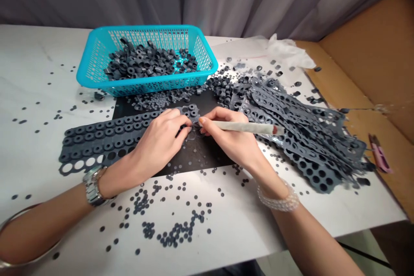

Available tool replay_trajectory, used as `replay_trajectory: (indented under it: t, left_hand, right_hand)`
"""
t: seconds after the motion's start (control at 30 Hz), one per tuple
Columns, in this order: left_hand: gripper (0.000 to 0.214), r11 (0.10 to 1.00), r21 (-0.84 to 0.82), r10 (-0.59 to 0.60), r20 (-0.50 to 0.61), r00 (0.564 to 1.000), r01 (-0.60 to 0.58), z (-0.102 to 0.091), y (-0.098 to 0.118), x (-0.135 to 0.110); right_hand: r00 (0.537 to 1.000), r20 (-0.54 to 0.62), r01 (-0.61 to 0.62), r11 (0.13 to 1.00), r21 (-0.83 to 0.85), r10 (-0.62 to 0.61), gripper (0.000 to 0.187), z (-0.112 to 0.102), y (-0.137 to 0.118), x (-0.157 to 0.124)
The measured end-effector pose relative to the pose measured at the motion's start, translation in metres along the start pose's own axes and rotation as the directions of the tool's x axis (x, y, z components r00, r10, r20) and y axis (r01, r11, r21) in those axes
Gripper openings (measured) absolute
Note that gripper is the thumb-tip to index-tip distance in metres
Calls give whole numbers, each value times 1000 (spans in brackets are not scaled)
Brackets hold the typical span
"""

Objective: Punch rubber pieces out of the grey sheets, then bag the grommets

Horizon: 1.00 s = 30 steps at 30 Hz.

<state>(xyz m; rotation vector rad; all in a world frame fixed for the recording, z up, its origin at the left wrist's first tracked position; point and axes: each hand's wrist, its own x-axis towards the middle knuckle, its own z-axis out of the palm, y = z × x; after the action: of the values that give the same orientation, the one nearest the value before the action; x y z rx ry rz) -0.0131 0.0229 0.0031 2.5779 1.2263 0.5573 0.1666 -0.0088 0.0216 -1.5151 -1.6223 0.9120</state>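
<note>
A dark grey moulded rubber sheet (106, 136) with rows of raised rings lies under my left hand (161, 138). The thumb and forefinger of that hand are pinched together at the sheet's right end, gripping its edge; the exact hold is partly hidden. My right hand (228, 133) is closed around a pen-like tool (249, 127) with a whitish handle and a reddish-brown end. Its thin tip meets the sheet beside my left fingertips, and its shape is too small to make out. Beneath both hands is a black mat (207, 155). Open holes show along the sheet's near left edge.
Behind the mat stands a turquoise basket (147, 81) holding many rubber rings. Punched-out sheets (291, 125) are heaped at right, near pink-handled scissors (380, 155) on cardboard. Small dark discs (176, 235) litter the white table. A clear plastic bag (287, 51) lies at the back right.
</note>
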Motion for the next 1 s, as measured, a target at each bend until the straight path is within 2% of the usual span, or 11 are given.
replay_trajectory:
  t: [0.17, 0.4, 0.63, 0.77, 1.0]
  left_hand:
    - [19, 999, 9, 31, -10, 999, -31, 0, 0, -1]
    - [22, 999, 18, 35, 5, 999, -35, 0, 0, 0]
    - [23, 999, 3, 40, 11, 999, -40, 2, -1, 0]
    - [21, 1000, -2, 1, 11, 1000, -1, 2, 0, 2]
    - [22, 994, -70, 82, -25, 996, -84, -22, 14, -6]
  right_hand:
    - [998, 54, 20, 1000, -6, -19, 19, 1, 4, 3]
    - [998, 66, 24, 1000, 12, -25, 22, 2, 7, 2]
    - [995, 48, 92, 994, -63, -89, 22, 5, 6, 2]
    - [994, 32, 111, 984, -141, -108, 22, 9, 2, 2]
    - [995, -4, 93, 987, -128, -95, 25, 11, -2, -3]
